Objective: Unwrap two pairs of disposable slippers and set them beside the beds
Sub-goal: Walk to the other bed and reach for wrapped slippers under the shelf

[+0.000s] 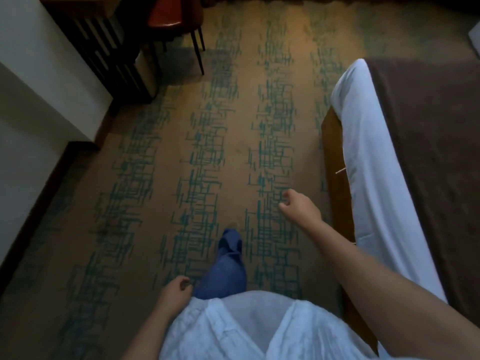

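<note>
No slippers or wrappers show in the head view. My right hand (298,206) hangs over the carpet left of the bed (363,152), fingers loosely curled and holding nothing. My left hand (176,289) swings beside my hip at the lower middle, fingers loosely curled too and empty. The bed has a white sheet, a brown cover and a wooden base along the right side. One leg in blue trousers (226,263) steps forward between my hands.
A patterned tan and teal carpet (207,152) fills the floor. A dark slatted desk (109,53) and a red-seated chair (171,14) stand at the upper left. A white wall (31,100) with dark skirting runs along the left.
</note>
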`<move>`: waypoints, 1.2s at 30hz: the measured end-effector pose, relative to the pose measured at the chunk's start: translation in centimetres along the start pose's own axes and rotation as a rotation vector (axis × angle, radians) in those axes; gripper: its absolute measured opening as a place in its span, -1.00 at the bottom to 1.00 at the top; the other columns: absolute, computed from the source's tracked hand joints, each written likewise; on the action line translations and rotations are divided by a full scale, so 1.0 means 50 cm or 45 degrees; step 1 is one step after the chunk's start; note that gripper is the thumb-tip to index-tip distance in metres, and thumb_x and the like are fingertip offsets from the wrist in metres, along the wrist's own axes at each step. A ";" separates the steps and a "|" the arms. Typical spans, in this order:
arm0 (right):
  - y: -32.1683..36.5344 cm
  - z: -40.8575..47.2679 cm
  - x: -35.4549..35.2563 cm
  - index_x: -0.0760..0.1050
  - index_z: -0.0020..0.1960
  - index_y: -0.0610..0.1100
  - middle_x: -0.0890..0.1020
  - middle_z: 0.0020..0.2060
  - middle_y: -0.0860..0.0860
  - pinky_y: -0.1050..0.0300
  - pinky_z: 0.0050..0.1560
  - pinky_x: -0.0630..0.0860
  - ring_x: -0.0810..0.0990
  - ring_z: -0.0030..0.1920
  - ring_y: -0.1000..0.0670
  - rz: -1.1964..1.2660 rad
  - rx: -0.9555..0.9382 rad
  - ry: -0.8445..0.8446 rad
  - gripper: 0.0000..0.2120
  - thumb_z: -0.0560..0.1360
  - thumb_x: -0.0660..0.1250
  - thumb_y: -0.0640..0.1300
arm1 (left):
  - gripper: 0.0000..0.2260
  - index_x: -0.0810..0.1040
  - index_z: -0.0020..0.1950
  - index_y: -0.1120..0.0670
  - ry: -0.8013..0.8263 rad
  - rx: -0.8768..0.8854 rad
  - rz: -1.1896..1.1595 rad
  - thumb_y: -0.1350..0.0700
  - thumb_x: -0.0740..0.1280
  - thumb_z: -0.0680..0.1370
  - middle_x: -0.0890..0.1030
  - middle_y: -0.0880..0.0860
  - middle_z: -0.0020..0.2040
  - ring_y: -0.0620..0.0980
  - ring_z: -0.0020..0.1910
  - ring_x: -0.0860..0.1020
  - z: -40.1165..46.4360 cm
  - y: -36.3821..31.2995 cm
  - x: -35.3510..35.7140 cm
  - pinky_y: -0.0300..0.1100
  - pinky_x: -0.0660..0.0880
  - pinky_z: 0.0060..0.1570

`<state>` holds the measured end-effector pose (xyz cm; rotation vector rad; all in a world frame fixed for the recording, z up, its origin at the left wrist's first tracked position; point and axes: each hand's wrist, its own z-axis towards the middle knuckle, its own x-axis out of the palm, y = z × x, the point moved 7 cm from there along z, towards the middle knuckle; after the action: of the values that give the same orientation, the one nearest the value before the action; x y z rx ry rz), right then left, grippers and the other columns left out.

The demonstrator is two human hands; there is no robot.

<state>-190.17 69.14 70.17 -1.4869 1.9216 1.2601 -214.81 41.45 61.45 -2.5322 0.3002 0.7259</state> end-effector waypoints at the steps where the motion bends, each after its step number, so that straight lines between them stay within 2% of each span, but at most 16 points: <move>1: 0.006 0.036 -0.010 0.36 0.33 -0.06 0.55 0.18 -0.04 0.01 0.05 0.54 0.54 0.13 -0.07 0.007 0.026 0.023 -0.60 0.52 0.18 0.03 | -0.75 0.53 0.16 0.25 0.029 0.013 0.022 0.25 0.26 0.50 0.60 0.24 0.15 0.13 0.13 0.54 0.051 -0.050 -0.026 -0.13 0.42 0.08; 6: -0.009 0.185 -0.066 0.36 0.29 -0.08 0.55 0.19 -0.07 0.08 0.05 0.50 0.55 0.12 -0.06 0.068 0.257 0.149 -0.62 0.52 0.20 0.02 | -0.77 0.55 0.13 0.23 0.028 0.110 0.122 0.23 0.27 0.50 0.61 0.23 0.13 0.12 0.10 0.55 0.256 -0.341 -0.195 -0.14 0.44 0.08; 8: -0.016 0.241 -0.105 0.36 0.29 -0.10 0.54 0.21 -0.07 0.15 -0.02 0.42 0.53 0.14 -0.07 0.095 0.345 0.156 -0.64 0.54 0.18 0.00 | -0.77 0.55 0.13 0.24 -0.010 0.203 0.137 0.24 0.26 0.51 0.61 0.24 0.12 0.14 0.10 0.55 0.333 -0.495 -0.258 -0.13 0.43 0.09; 10: -0.037 0.292 -0.137 0.36 0.28 -0.11 0.53 0.22 -0.08 0.11 -0.02 0.42 0.53 0.14 -0.08 0.130 0.452 0.155 -0.65 0.54 0.17 0.00 | -0.76 0.53 0.17 0.24 -0.040 0.305 0.162 0.22 0.26 0.52 0.60 0.22 0.14 0.13 0.13 0.54 0.394 -0.662 -0.302 -0.19 0.39 0.05; 13: -0.064 0.389 -0.178 0.32 0.35 -0.12 0.50 0.28 -0.08 0.07 0.07 0.47 0.52 0.19 -0.09 0.198 0.585 0.151 -0.59 0.54 0.16 -0.02 | -0.71 0.48 0.25 0.17 -0.044 0.412 0.152 0.16 0.24 0.55 0.57 0.17 0.17 0.10 0.15 0.51 0.480 -0.903 -0.340 -0.18 0.36 0.04; 16: -0.079 0.533 -0.229 0.33 0.33 -0.11 0.50 0.28 -0.08 0.07 0.09 0.50 0.55 0.16 -0.08 0.226 0.640 0.187 -0.62 0.56 0.15 -0.03 | -0.71 0.47 0.26 0.11 -0.084 0.526 0.153 0.12 0.24 0.55 0.57 0.15 0.15 0.05 0.07 0.51 0.590 -1.120 -0.357 -0.17 0.37 0.03; 18: -0.094 0.658 -0.289 0.34 0.32 -0.11 0.50 0.27 -0.08 0.05 0.12 0.50 0.55 0.15 -0.08 0.243 0.654 0.188 -0.63 0.55 0.14 -0.03 | -0.71 0.46 0.27 0.10 -0.077 0.545 0.143 0.12 0.23 0.56 0.56 0.13 0.15 0.06 0.11 0.51 0.663 -1.240 -0.352 -0.17 0.38 0.02; 22: -0.096 0.915 -0.499 0.36 0.31 -0.16 0.51 0.25 -0.13 0.03 0.14 0.47 0.50 0.20 -0.13 0.188 0.568 0.140 -0.60 0.54 0.16 0.01 | -0.72 0.49 0.24 0.13 -0.023 0.448 0.176 0.15 0.26 0.53 0.60 0.18 0.12 0.11 0.07 0.55 0.782 -1.392 -0.338 -0.11 0.44 0.03; 25: -0.070 1.091 -0.685 0.34 0.33 -0.18 0.50 0.26 -0.15 0.06 0.13 0.42 0.48 0.24 -0.16 0.157 0.502 0.036 -0.59 0.55 0.16 -0.01 | -0.72 0.50 0.23 0.16 0.039 0.370 0.260 0.17 0.28 0.53 0.61 0.20 0.10 0.07 0.01 0.55 0.852 -1.469 -0.327 -0.17 0.42 -0.02; 29: -0.040 1.297 -0.888 0.38 0.29 -0.15 0.58 0.01 -0.12 0.07 -0.11 0.44 0.53 -0.02 -0.16 0.225 0.482 -0.120 -0.63 0.53 0.13 -0.05 | -0.74 0.51 0.20 0.21 0.066 0.219 0.271 0.21 0.27 0.52 0.60 0.23 0.13 0.07 0.03 0.54 0.948 -1.561 -0.321 -0.18 0.39 -0.04; 32: -0.034 1.434 -1.000 0.35 0.34 -0.13 0.53 0.23 -0.14 0.01 0.10 0.44 0.48 0.21 -0.18 0.266 0.512 -0.212 -0.58 0.52 0.15 -0.03 | -0.74 0.52 0.19 0.20 0.086 0.170 0.307 0.20 0.28 0.51 0.61 0.22 0.13 0.09 0.06 0.56 1.035 -1.655 -0.313 -0.14 0.43 0.01; 36: -0.051 1.586 -1.072 0.35 0.35 -0.12 0.51 0.25 -0.13 0.07 0.04 0.43 0.49 0.22 -0.15 0.249 0.582 -0.200 -0.59 0.53 0.17 -0.02 | -0.71 0.49 0.23 0.19 0.200 0.256 0.440 0.16 0.25 0.53 0.59 0.19 0.17 0.08 0.05 0.55 1.183 -1.867 -0.303 -0.18 0.40 -0.05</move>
<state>-185.07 164.73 69.03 -0.9632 2.1046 0.8950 -222.37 152.72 62.41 -2.3729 0.8373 0.5856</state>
